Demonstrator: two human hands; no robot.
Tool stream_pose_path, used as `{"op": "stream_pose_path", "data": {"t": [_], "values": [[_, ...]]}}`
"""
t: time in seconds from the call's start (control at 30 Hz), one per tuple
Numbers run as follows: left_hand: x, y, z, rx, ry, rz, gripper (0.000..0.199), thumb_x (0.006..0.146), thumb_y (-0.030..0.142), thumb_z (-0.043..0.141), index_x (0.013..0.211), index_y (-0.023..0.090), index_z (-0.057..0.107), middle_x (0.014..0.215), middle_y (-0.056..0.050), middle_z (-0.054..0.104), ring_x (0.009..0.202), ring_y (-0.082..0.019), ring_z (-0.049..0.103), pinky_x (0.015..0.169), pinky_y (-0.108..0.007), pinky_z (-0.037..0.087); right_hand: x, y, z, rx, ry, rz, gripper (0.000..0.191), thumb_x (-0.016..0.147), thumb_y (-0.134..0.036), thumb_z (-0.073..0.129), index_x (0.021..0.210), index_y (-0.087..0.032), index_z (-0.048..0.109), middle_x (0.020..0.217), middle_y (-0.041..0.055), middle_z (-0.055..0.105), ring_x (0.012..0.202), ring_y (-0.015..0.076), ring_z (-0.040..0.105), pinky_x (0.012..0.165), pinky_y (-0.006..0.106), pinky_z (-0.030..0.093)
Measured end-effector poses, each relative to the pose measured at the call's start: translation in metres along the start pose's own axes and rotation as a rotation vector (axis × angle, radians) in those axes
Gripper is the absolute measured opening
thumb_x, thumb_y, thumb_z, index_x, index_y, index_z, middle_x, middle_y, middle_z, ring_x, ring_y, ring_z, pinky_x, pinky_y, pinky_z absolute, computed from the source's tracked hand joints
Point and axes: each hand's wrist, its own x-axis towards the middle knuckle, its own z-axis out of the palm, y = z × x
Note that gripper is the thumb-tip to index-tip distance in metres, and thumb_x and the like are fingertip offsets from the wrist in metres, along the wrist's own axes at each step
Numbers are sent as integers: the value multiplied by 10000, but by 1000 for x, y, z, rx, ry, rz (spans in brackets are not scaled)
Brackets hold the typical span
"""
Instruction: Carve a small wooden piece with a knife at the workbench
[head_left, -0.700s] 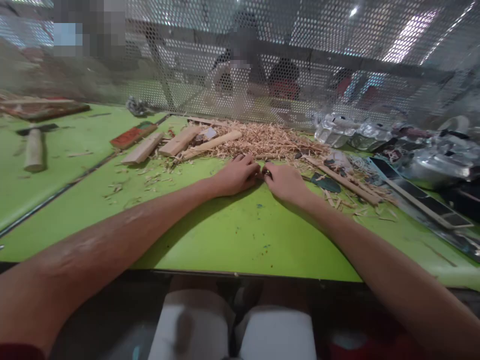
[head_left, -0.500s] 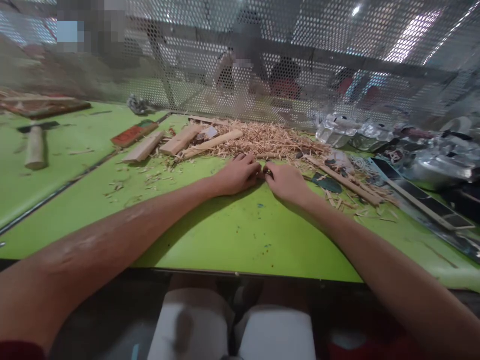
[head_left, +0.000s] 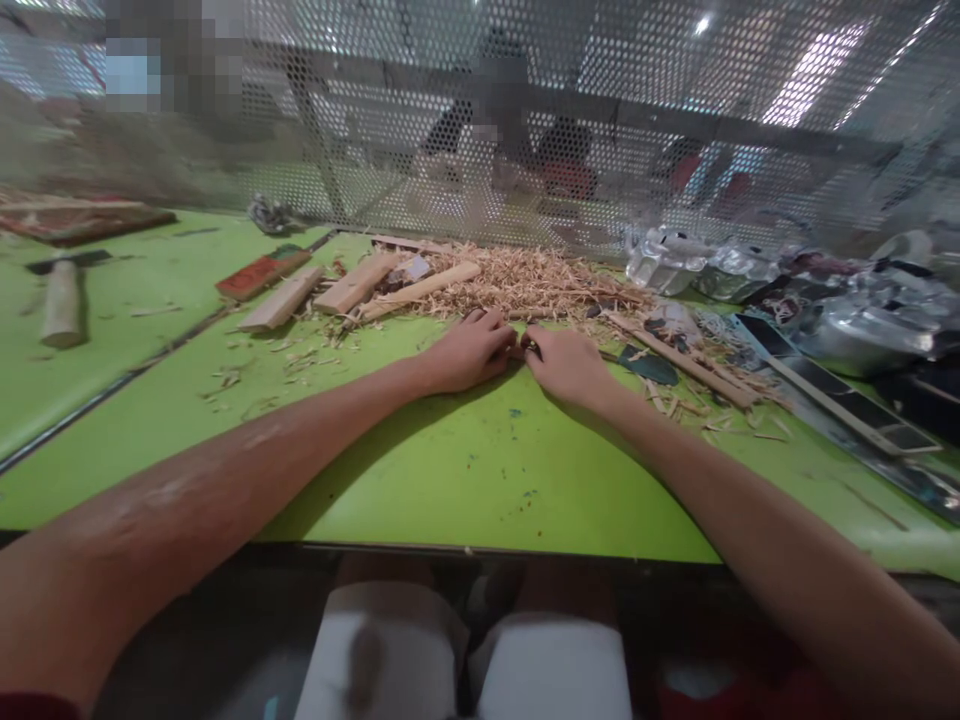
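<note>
My left hand [head_left: 472, 350] and my right hand [head_left: 562, 362] meet almost fingertip to fingertip over the green table [head_left: 450, 470]. The fingers of both are curled closed. Something small sits between the fingertips, too hidden to name. Just beyond the hands lies a heap of pale wood shavings [head_left: 540, 280]. A narrow wooden strip [head_left: 435, 284] rests along its left side. Close to my right wrist is a dark green flat piece [head_left: 651, 366], with a long wooden stick [head_left: 682, 360] beside it.
Wood blocks [head_left: 358, 282] and a red sanding block [head_left: 259, 272] lie left of the shavings. A wooden-handled hammer [head_left: 64, 300] is far left. Foil-like silver containers [head_left: 667, 258] and a long tray of dark panels [head_left: 832, 385] stand right. A perforated metal screen [head_left: 390, 140] closes off the back.
The whole view has shifted slightly. Both hands stay close together in nearly the same place, with their fingers still curled.
</note>
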Motion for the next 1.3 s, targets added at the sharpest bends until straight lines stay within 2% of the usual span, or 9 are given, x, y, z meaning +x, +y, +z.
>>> {"op": "stream_pose_path", "data": {"t": [0.23,0.4,0.73,0.87,1.3], "values": [[0,-1,1,5,5,3,248,1131,307,540,1271,185,704,1322,-189,692,1226,-345,625,1046,-471,534,-1,-1,-2,8,-13,5,367,1196,-213,471,1409,-141,761,1180,173,864,992,274,771,835,342,492],[0,0,0,3,-3,-2,245,1131,310,543,1273,189,702,1326,-185,693,1238,-350,625,1040,-473,538,0,-1,0,-9,1,0,377,1204,-221,470,1438,-146,756,1198,177,861,1045,291,781,871,348,504],[1,1,-1,-7,-20,-9,257,1130,330,530,1270,197,701,1340,-189,689,1253,-358,618,1060,-497,549,1,1,1,20,-12,0,395,1203,-208,458,1461,-148,751,1190,175,863,1014,287,789,859,353,522],[1,1,0,6,-16,-11,256,1123,315,534,1270,195,705,1335,-188,691,1257,-358,616,1078,-501,543,1,0,0,-9,-13,9,402,1196,-216,468,1472,-150,754,1225,185,863,1081,313,800,891,366,535],[0,2,0,11,0,-7,254,1142,315,522,1264,193,708,1324,-185,693,1246,-351,617,1052,-475,537,0,0,1,16,-1,5,375,1186,-221,471,1413,-161,764,1218,183,868,1045,307,791,882,370,527]]}}
